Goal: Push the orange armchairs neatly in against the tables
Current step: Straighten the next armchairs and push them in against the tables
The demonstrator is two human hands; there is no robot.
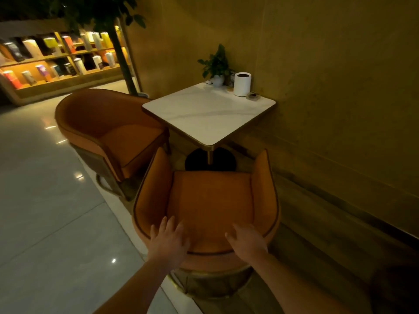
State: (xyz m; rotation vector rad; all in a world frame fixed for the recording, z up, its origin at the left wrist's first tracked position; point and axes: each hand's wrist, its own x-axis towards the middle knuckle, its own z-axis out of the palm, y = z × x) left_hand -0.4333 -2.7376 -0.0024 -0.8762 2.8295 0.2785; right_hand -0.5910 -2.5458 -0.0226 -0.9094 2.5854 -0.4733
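Left hand (169,240) and right hand (248,242) lay spread on the armchair (210,196) back; beyond them, on the table (204,114), a white pot (218,80) held a leafy plant (216,62).

Forearms (140,284) cut off by bottom edge. Palms of left hand (169,240) and right hand (248,242) faced away; contact with near armchair (210,200) back rim not confirmable. Its base lost in shadow. Pedestal foot (197,159) under tabletop (204,114) partly hidden by seat front. Far armchair (106,123) lower corner hidden by near armchair. Small items (253,96) at tabletop's far edge too small to be identified. Shelf (56,55) cut by left edge, covers blurred. Tree (122,53) crown cut by top edge.
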